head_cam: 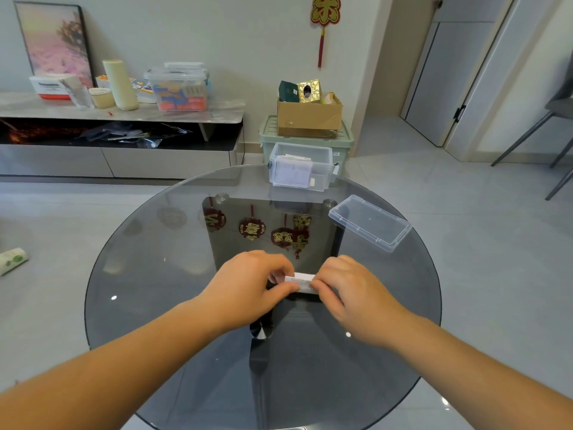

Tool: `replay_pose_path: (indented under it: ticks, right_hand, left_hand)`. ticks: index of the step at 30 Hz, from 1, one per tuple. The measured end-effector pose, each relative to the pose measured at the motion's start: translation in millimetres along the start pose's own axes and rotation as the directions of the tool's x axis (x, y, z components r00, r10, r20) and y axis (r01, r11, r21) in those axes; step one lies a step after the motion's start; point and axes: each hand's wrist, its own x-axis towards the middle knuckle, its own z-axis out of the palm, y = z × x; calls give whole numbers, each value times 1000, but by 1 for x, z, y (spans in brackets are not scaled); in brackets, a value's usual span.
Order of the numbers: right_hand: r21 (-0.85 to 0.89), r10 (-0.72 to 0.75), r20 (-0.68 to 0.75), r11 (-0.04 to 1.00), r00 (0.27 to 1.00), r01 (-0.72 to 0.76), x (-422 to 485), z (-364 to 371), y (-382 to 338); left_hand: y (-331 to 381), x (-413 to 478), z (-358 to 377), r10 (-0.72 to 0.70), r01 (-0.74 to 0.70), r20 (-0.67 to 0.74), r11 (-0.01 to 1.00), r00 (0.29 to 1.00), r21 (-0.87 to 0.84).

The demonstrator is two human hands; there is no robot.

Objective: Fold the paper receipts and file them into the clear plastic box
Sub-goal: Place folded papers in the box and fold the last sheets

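Observation:
A small folded white receipt point(303, 282) lies on the round glass table point(155, 274) near its middle. My left hand point(251, 283) pinches its left end and my right hand point(350, 290) pinches its right end; both cover most of the paper. The clear plastic box point(322, 178) stands open at the table's far edge, with several folded receipts upright inside. Its clear lid point(370, 222) lies flat on the glass, to the right of my hands and in front of the box.
Beyond the table stand a green bin point(266, 144) with a cardboard box point(310, 117) on top, and a low cabinet point(124, 156) with containers at the left. A chair point(545, 125) is at the far right. A packet point(12, 260) lies on the floor left.

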Motion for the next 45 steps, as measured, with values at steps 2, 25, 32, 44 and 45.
replay_pose_path:
  ticks: [2, 25, 32, 44, 45]
  right_hand:
    - [68, 51, 21, 996, 999, -52, 2, -2, 0]
    - [239, 320, 179, 903, 930, -357, 29, -13, 15]
    - [226, 371, 209, 882, 905, -413, 37, -17, 12]
    - [267, 431, 146, 850, 891, -455, 38, -13, 5]
    - [254, 400, 122, 872, 908, -419, 35, -11, 5]
  left_hand:
    - [2, 4, 4, -102, 102, 13, 991, 995, -88]
    - [14, 24, 18, -309, 299, 25, 934, 951, 193]
    - [10, 25, 18, -218, 210, 106, 974, 970, 84]
    - [9, 38, 13, -314, 337, 182, 935, 932, -108]
    - [9, 37, 13, -313, 332, 174, 939, 934, -93]
